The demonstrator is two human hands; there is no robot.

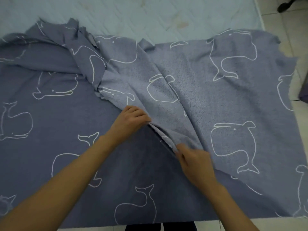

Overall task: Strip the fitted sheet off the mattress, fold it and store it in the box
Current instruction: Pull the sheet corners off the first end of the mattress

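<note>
Seen from the head camera, a blue fitted sheet (50, 117) printed with white whale outlines lies spread across the near part of a pale quilted mattress (150, 15), its paler underside folded over on the right. The left hand (131, 120) pinches the folded edge near the middle of the sheet, fingers curled on the cloth. The right hand (194, 160), slightly blurred, grips the same edge lower down, just beside a dark seam. White floor tiles (283, 25) show at right.

Blue-grey sheet (66, 114), white whale outlines
</note>
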